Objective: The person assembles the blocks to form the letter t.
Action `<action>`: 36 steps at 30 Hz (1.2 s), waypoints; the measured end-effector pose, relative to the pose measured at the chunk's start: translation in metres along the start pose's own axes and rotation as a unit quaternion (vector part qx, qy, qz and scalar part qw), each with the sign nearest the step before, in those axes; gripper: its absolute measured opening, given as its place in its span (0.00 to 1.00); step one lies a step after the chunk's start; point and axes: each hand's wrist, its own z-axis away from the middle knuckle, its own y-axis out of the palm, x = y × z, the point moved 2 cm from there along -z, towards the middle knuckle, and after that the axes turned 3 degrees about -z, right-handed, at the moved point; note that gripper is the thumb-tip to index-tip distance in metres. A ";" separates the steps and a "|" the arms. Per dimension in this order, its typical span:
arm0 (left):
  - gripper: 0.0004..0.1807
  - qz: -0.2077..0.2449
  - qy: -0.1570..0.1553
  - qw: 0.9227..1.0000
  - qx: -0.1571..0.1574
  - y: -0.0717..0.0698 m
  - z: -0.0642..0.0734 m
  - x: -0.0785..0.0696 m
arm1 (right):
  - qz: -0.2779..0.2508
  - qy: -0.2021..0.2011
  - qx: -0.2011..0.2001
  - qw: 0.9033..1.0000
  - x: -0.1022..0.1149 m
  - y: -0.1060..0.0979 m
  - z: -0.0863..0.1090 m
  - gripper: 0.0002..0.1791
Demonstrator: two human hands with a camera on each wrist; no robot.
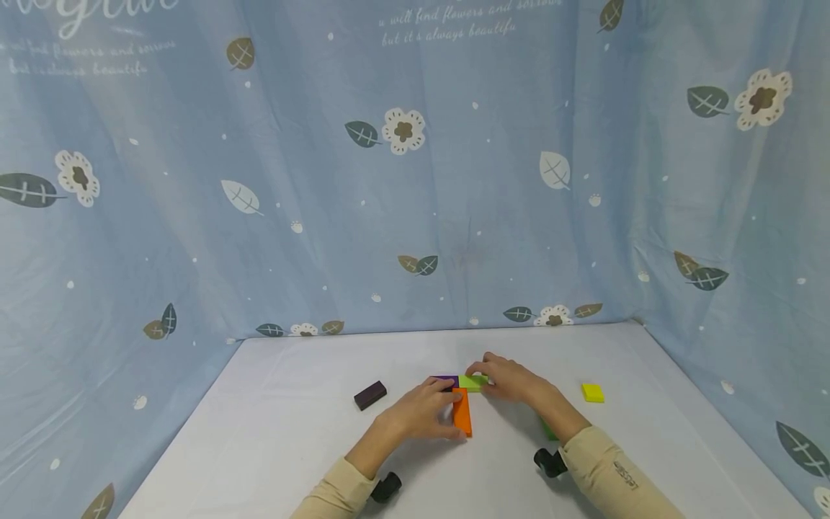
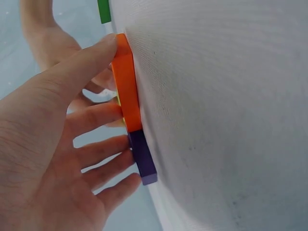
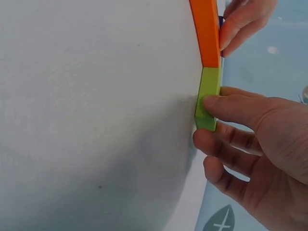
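An orange block point(image 1: 462, 413) lies with its far end against a purple block point(image 2: 142, 158) and a lime green block point(image 1: 473, 383), which sit side by side. My left hand point(image 1: 421, 409) holds the orange block, thumb at its near end and index finger by its far end. Its other fingertips touch the purple block, as the left wrist view shows. With thumb and fingers, my right hand point(image 1: 511, 378) pinches the lime green block; in the right wrist view the thumb point(image 3: 226, 105) presses its near side.
A dark block point(image 1: 370, 395) lies to the left on the white table point(image 1: 272, 447). Off to the right is a yellow block point(image 1: 593, 393). A green block point(image 1: 548, 428) shows partly from under my right forearm. A blue patterned curtain point(image 1: 454, 202) hangs behind the table.
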 end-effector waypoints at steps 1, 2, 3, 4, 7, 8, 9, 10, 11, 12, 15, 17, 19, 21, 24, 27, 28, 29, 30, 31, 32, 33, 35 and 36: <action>0.41 0.002 0.001 1.000 0.000 0.000 0.000 0.000 | 0.002 0.002 -0.001 1.000 0.000 0.000 0.000 0.19; 0.40 0.005 0.001 1.000 -0.001 0.000 0.000 0.000 | 0.002 0.004 -0.001 1.000 0.001 0.000 0.001 0.19; 0.40 0.007 0.002 1.000 -0.001 0.000 0.001 0.001 | 0.003 0.008 -0.002 1.000 0.001 0.001 0.001 0.19; 0.40 0.007 0.004 1.000 -0.003 0.000 0.001 0.001 | 0.003 0.011 -0.002 1.000 0.001 0.001 0.001 0.19; 0.40 0.012 0.003 1.000 -0.004 0.000 0.002 0.002 | 0.005 0.017 -0.005 1.000 0.001 0.002 0.002 0.20; 0.40 0.012 0.004 1.000 -0.005 0.000 0.002 0.002 | 0.006 0.016 -0.005 1.000 0.001 0.002 0.002 0.20; 0.40 0.013 0.004 1.000 -0.006 0.000 0.002 0.002 | 0.009 0.016 -0.006 1.000 0.001 0.002 0.002 0.20; 0.40 0.011 0.005 1.000 -0.008 0.001 0.002 0.003 | 0.011 0.014 -0.006 1.000 0.001 0.003 0.002 0.20; 0.40 0.013 0.004 1.000 -0.006 0.001 0.002 0.003 | 0.013 0.014 -0.007 1.000 0.001 0.003 0.002 0.20; 0.40 0.013 0.004 1.000 -0.006 0.001 0.002 0.003 | 0.017 0.014 -0.008 1.000 0.001 0.002 0.002 0.20; 0.40 0.008 0.005 1.000 -0.005 0.001 0.002 0.002 | 0.024 0.013 -0.014 1.000 0.001 0.001 0.003 0.22; 0.40 0.007 0.005 1.000 -0.004 0.001 0.001 0.002 | 0.026 0.011 -0.017 0.999 0.004 0.000 0.005 0.23; 0.41 0.005 0.006 1.000 -0.003 0.000 0.001 0.002 | 0.013 0.004 -0.017 1.000 0.008 -0.001 0.006 0.24; 0.41 0.005 0.006 1.000 -0.002 -0.001 0.001 0.003 | 0.000 -0.008 -0.015 1.000 0.013 -0.001 0.008 0.25; 0.42 0.006 0.009 1.000 -0.003 -0.001 0.000 0.004 | -0.011 -0.020 -0.010 1.000 0.020 -0.001 0.012 0.28; 0.42 0.010 0.011 1.000 -0.002 0.000 -0.001 0.006 | -0.002 -0.029 -0.008 1.000 0.025 0.001 0.016 0.34; 0.42 0.011 0.012 1.000 -0.001 0.000 -0.001 0.006 | -0.001 -0.029 -0.007 1.000 0.026 0.002 0.017 0.35; 0.42 0.013 0.013 1.000 0.001 0.000 -0.001 0.006 | 0.000 -0.030 -0.006 1.000 0.027 0.003 0.018 0.37; 0.41 0.014 0.013 1.000 0.001 0.000 0.000 0.006 | -0.001 -0.031 -0.005 1.000 0.028 0.003 0.018 0.38; 0.41 0.015 0.014 1.000 0.002 0.000 0.000 0.006 | 0.000 -0.031 -0.005 0.999 0.029 0.004 0.019 0.39; 0.41 0.016 0.014 1.000 0.003 0.000 0.000 0.006 | 0.000 -0.032 -0.004 0.999 0.030 0.005 0.020 0.39; 0.41 0.017 0.014 1.000 0.003 0.000 0.001 0.006 | 0.001 -0.033 -0.004 0.999 0.030 0.006 0.020 0.40; 0.41 0.018 0.015 1.000 0.003 0.000 0.001 0.006 | 0.004 -0.035 -0.007 0.999 0.031 0.008 0.021 0.41; 0.41 0.017 0.015 1.000 0.001 0.000 0.002 0.006 | 0.005 -0.036 -0.008 0.999 0.032 0.009 0.021 0.41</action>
